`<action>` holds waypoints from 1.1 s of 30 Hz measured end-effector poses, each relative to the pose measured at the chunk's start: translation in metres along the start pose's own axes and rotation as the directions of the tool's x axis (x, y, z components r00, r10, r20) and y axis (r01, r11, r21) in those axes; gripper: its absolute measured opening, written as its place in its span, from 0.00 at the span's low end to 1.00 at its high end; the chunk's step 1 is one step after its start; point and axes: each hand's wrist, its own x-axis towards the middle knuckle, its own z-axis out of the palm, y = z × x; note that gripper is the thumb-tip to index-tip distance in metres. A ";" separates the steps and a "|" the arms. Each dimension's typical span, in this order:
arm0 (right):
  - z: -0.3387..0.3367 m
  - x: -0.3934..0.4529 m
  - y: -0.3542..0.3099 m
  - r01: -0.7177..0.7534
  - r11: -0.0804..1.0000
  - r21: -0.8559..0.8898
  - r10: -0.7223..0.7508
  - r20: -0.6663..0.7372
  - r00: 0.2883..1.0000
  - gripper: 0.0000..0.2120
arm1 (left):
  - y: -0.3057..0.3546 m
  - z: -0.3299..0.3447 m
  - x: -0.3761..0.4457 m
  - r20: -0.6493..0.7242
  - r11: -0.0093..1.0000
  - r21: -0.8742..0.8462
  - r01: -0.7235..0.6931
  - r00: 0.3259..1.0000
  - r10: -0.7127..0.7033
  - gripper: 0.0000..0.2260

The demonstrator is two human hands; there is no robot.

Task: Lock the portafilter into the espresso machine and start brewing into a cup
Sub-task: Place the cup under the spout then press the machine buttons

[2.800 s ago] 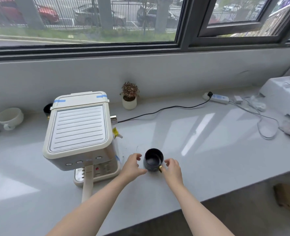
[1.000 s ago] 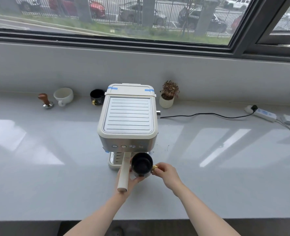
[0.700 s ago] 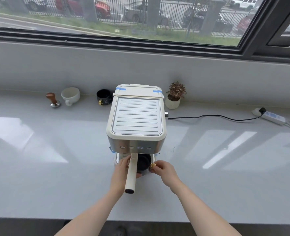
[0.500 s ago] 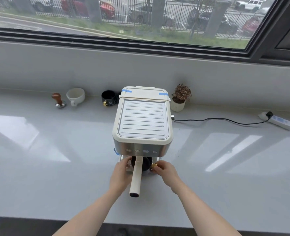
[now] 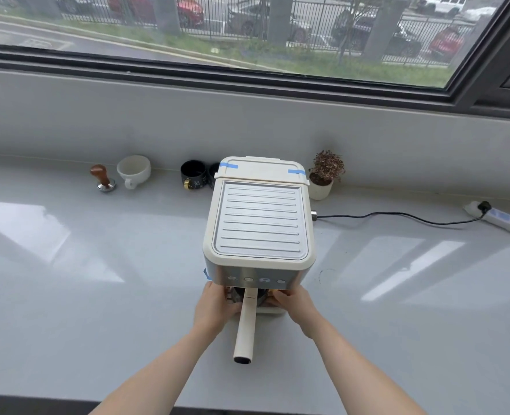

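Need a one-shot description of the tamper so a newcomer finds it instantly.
Start at the espresso machine in the middle of the counter, then look along the back wall to its left. The tamper stands at the far left of that row, beside the white cup. It alone has a brown wooden knob on a shiny metal base.

Cream espresso machine (image 5: 259, 223), ribbed silver top, blue tape at corners; cream portafilter handle (image 5: 245, 327); black cup (image 5: 192, 176), gold handle.
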 end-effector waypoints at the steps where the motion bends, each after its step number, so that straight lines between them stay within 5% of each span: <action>1: -0.001 0.000 0.000 -0.002 1.000 0.003 0.002 0.003 1.000 0.10 | 0.002 0.000 -0.001 -0.005 1.000 -0.006 -0.001 1.000 0.001 0.18; 9: -0.003 0.003 -0.010 -0.048 0.996 -0.069 0.047 -0.023 0.999 0.09 | -0.005 -0.001 0.011 -0.025 1.000 0.020 -0.001 1.000 0.001 0.11; 13: 0.000 0.004 -0.016 -0.067 0.993 -0.092 0.062 -0.063 0.996 0.13 | -0.001 -0.005 0.010 -0.031 0.999 0.052 -0.004 1.000 0.005 0.17; 19: 0.004 -0.005 -0.021 -0.006 0.973 -0.232 -0.025 -0.130 0.991 0.11 | 0.005 -0.016 0.009 0.045 0.996 0.074 -0.052 0.998 0.049 0.12; 24: -0.006 -0.011 -0.023 0.042 0.950 -0.310 -0.096 -0.163 0.982 0.08 | 0.004 -0.031 0.009 0.024 0.992 -0.114 -0.062 0.998 0.065 0.28; 28: -0.012 -0.028 -0.036 0.116 0.956 -0.268 -0.175 -0.206 0.963 0.06 | 0.016 -0.051 -0.007 -0.018 0.952 -0.296 -0.075 0.997 0.073 0.51; 33: -0.017 -0.045 -0.039 0.219 0.955 -0.199 -0.266 -0.253 0.930 0.08 | 0.025 -0.067 -0.022 -0.074 0.948 -0.218 -0.233 0.972 0.222 0.55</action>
